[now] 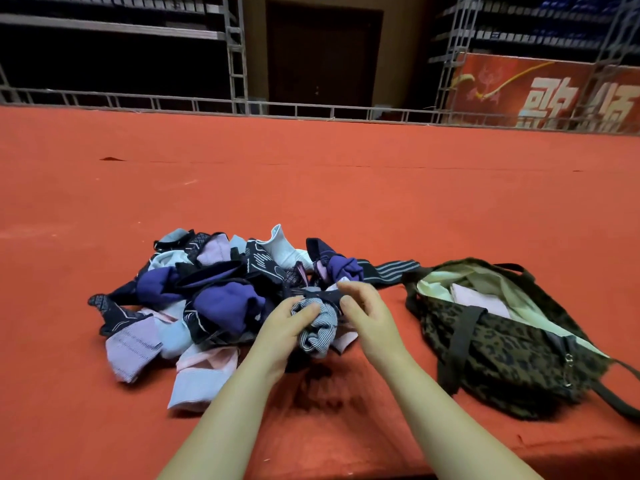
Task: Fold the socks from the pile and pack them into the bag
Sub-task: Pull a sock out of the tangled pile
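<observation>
A pile of socks [207, 292] in purple, navy, pink and pale blue lies on the red surface [311, 188], left of centre. My left hand [284, 327] and my right hand [363, 313] meet at the pile's right edge, both gripping a bunched grey striped sock [317, 329] with a dark cuff. My left thumb presses on its top; my right fingers curl round the cuff. To the right lies an open leopard-print bag [502, 344] with a pale lining, and a folded pink sock [474, 299] lies inside it.
A dark striped sock [391, 270] stretches from the pile toward the bag. The bag's dark straps [457, 344] trail across its front and off to the right. Beyond the red surface stand a metal rail [207, 102], a dark door and a red banner.
</observation>
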Demonstrator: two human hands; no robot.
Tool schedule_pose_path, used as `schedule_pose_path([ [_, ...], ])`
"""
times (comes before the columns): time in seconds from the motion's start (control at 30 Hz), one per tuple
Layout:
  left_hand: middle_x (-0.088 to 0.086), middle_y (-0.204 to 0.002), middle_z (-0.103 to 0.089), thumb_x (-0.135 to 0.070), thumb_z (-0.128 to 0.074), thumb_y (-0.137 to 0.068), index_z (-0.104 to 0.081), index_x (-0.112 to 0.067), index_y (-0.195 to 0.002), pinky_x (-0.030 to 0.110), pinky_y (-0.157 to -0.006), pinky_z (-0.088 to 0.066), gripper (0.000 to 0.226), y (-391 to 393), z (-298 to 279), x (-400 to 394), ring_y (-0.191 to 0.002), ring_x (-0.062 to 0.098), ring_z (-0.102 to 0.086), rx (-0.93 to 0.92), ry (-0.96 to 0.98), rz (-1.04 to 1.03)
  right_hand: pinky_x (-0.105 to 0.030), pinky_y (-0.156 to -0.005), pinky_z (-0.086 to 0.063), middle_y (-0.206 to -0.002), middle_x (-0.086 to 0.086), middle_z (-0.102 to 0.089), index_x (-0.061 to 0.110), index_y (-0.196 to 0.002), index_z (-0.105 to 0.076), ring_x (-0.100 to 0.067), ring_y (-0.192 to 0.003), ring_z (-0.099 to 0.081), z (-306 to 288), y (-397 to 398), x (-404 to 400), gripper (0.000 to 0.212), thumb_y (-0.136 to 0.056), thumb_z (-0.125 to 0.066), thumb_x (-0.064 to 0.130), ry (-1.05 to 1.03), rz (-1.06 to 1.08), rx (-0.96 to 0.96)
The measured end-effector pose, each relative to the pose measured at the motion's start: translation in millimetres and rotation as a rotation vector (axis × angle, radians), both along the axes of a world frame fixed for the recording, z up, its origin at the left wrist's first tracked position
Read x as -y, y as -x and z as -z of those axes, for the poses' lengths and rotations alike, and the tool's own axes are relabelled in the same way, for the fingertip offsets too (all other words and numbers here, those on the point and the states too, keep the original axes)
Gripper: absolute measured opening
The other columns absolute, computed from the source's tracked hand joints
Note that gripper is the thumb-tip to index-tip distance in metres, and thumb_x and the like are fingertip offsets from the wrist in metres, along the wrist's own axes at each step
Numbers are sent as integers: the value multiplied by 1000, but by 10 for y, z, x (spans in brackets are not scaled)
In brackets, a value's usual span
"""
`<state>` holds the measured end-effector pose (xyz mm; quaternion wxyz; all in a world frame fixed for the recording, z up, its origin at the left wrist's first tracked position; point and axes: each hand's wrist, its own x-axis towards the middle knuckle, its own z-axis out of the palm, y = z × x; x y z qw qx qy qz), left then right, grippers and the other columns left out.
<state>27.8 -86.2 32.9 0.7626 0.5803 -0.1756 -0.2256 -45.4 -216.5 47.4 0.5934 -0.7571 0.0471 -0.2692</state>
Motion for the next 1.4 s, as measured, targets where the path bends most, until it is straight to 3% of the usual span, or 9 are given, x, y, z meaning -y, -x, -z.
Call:
schedule_pose_path([
  [0.1,9,-84,-68,-16,-60,-78,-61,-5,-95,28,-65,-54,20,142,-66,-83,-72,16,-66,-69,161,101,-27,-101,-36,-105,12,-61,23,-100,-62,-4,-109,-52,128,-73,-50,46,-86,-36,59,337,-7,-34],
  [0.2,5,-76,-67,-12,-57,-86,-60,-7,-90,26,-63,-52,7,180,-113,-123,-68,14,-63,-28,76,53,-42,-75,-42,-80,-7,-66,9,-78,-59,-24,-80,-57,269,-132,-172,44,-90,-37,45,464,-11,-140],
  [0.3,2,-67,-65,-12,-56,-91,-61,-10,-82,23,-53,-48,11,163,-66,-201,-59,13,-60,-15,-46,-41,-43,-76,-45,-82,-19,-68,-2,-77,-59,-25,-76,-59,293,-69,-285,64,-84,-29,54,244,-18,-220],
  [0.47,7,-67,-54,-18,-57,-92,-54,-11,-78,24,-51,-39,16,101,97,-317,-53,14,-50,-91,-97,-144,-22,-76,-50,-77,4,-74,12,-83,-72,-6,-76,-66,393,-6,-337,37,-91,-51,41,-222,-144,-319],
  [0.6,12,-70,-53,-32,-63,-85,-53,-12,-73,33,-60,-36,25,25,174,-347,-66,21,-47,-100,-159,-149,-31,-62,-34,-62,-9,-58,5,-66,-61,-11,-64,-45,477,51,-289,58,-67,-65,63,-111,-64,-382],
  [0.77,12,-86,-63,-38,-58,-90,-62,-14,-82,34,-69,-41,26,-78,253,-300,-77,23,-56,-187,-135,-160,-27,-57,-41,-67,-7,-63,8,-71,-66,-17,-63,-55,499,183,-160,27,-85,-66,30,-420,14,-440],
  [0.97,-1,-85,-60,-30,-66,-81,-57,-23,-83,10,-67,-41,11,176,200,-281,-76,8,-53,341,-184,-450,-37,-69,-38,-80,-14,-60,-16,-91,-56,-22,-76,-52,441,168,-183,95,-51,-75,68,-444,32,-340],
  [1.17,-15,-85,-61,-35,-60,-74,-60,-36,-80,9,-76,-40,6,386,125,-361,-85,-2,-56,817,-238,-259,-40,-79,-47,-96,-21,-69,-9,-100,-65,-26,-86,-61,361,183,-239,65,-73,-69,51,-441,-131,-264],
  [1.4,-4,-85,-60,-40,-65,-65,-62,-34,-83,7,-74,-39,19,197,153,-429,-77,-3,-55,651,-271,-137,-40,-81,-43,-93,-18,-65,2,-96,-69,-29,-88,-57,314,254,-325,57,-74,-66,54,-452,-292,-318],
])
